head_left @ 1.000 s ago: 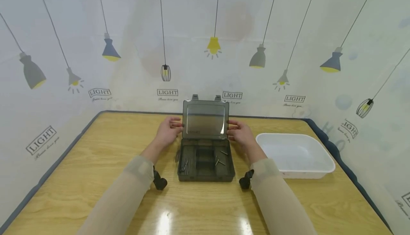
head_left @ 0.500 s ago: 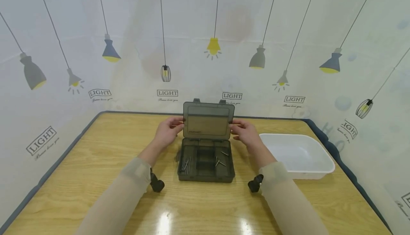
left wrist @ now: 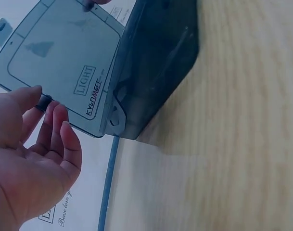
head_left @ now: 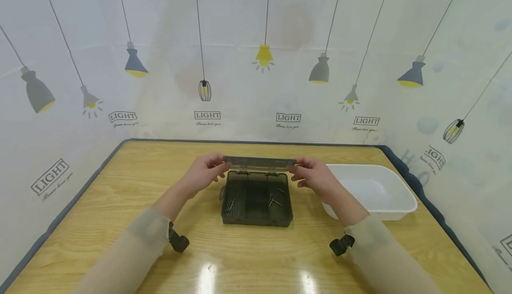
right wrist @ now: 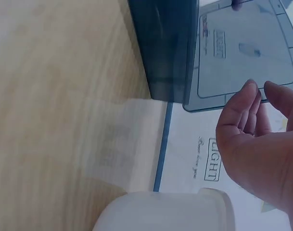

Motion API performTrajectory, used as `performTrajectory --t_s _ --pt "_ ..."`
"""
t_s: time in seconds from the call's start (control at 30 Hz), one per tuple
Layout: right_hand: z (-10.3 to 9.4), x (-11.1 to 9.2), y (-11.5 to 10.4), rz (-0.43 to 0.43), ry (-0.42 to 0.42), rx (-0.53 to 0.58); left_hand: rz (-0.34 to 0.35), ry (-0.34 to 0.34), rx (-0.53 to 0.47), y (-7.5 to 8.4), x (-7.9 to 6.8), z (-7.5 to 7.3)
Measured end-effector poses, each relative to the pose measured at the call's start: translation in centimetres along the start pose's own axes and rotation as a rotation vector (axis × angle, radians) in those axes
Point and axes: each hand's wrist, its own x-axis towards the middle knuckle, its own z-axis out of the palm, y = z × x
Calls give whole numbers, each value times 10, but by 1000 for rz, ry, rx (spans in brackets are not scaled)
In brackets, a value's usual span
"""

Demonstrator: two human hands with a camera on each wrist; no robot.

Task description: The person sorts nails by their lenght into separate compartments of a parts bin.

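Note:
A see-through dark grey compartment box (head_left: pixel 257 219) sits on the wooden table, its hinged lid (head_left: pixel 260 164) raised and tilted forward, nearly edge-on in the head view. My left hand (head_left: pixel 204 172) pinches the lid's left edge between thumb and fingers; the left wrist view shows this left hand (left wrist: pixel 38 154) at the edge of the clear lid (left wrist: pixel 64 43). On the opposite edge, my right hand (head_left: pixel 314 176) pinches the lid, as the right wrist view of that hand (right wrist: pixel 257 134) confirms. Thin metal pins (head_left: pixel 231 206) lie in the left compartment, and a few more pins (head_left: pixel 274 201) in the right one.
To the right of the box stands a white plastic tub (head_left: pixel 372 215), partly behind my right forearm. A wall sheet (head_left: pixel 240 18) printed with hanging lamps rises behind the table (head_left: pixel 132 187). Black wrist cameras hang under both sleeves.
The lid has swung from upright forward and down over the box, both hands moving with it. My forearms have spread outward. The pins stay where they were.

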Motion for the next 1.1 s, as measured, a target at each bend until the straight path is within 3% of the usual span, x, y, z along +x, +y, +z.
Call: performTrajectory --t_s 0.27,0.57,0.83,1.1 --pt "3 -33 5 30 -105 9 6 -162 12 1 -31 -6" --pt "1 -54 11 77 -211 -22 -10 -331 61 1 -53 -11" --pt "7 -62 17 2 -290 -217 -11 -349 86 -2 -62 1" --pt "13 -62 20 -12 -285 -320 -16 -349 154 -3 -69 6"
